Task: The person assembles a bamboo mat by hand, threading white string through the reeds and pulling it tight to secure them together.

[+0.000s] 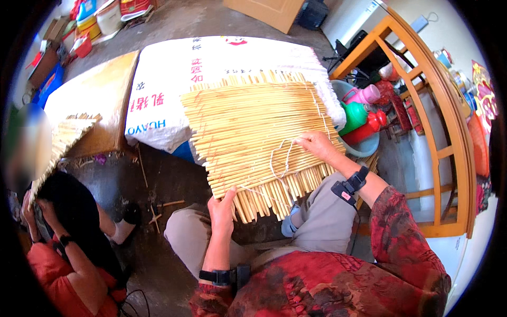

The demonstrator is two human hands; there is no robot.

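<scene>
A mat of pale straw-coloured stalks point(259, 121) lies across a white woven sack and reaches toward my lap. Its stalks run roughly left to right, with loose ends jutting out along the near and far edges. At the near left corner my left hand point(222, 211) grips the mat, thumb on top and fingers underneath. Over the right part of the mat my right hand point(316, 145) pinches a white string point(280, 166), which loops down over the stalks toward the near edge. A line of stitching runs along the mat's right side.
The white sack point(163, 68) covers a table beside a wooden board point(92, 100). On the left another person point(79, 274) holds a similar stalk mat point(66, 137). To the right are a blue basin point(364, 142) with bottles and a wooden frame point(430, 116). Sticks point(156, 216) lie on the floor.
</scene>
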